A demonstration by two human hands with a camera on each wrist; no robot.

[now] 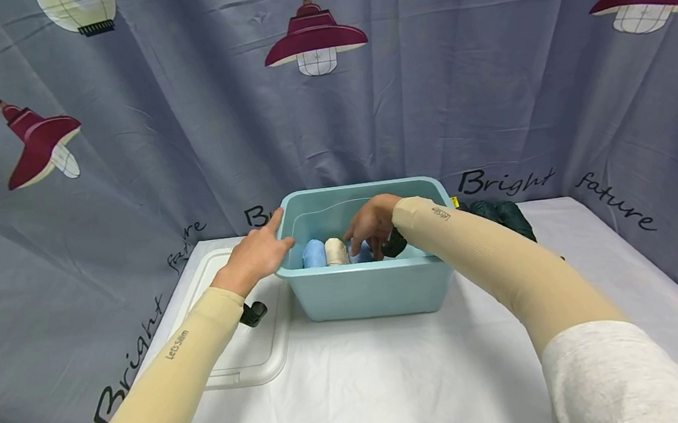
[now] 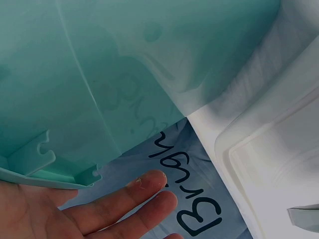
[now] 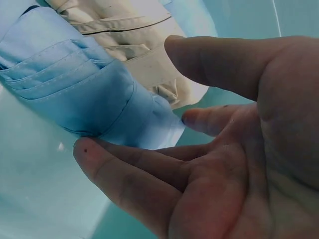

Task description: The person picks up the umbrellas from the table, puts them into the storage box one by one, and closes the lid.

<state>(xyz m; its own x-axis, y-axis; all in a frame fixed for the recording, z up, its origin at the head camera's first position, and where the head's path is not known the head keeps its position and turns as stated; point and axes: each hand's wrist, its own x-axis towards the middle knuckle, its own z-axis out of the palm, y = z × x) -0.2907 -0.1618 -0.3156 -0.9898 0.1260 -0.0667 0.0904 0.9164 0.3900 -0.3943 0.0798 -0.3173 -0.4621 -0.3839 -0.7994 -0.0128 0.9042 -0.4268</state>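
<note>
Pale shirt fabric (image 1: 615,375) covered the right arm nearest the head camera; cream sleeves (image 1: 164,385) covered both forearms. The bin (image 1: 373,295) stood on the white table (image 1: 396,386) and contained a row of three rolls: left blue roll (image 1: 314,254), cream roll (image 1: 336,251) and right blue roll (image 3: 114,99). The left hand (image 1: 256,252) was open at the bin's left rim, fingers extended outside the wall. The right hand (image 1: 371,222) was inside the bin, open, thumb apart, beside the right blue roll; fingertip contact could not be confirmed. The lid (image 1: 272,345) lay left of the bin, a dark bundle (image 1: 499,216) right
</note>
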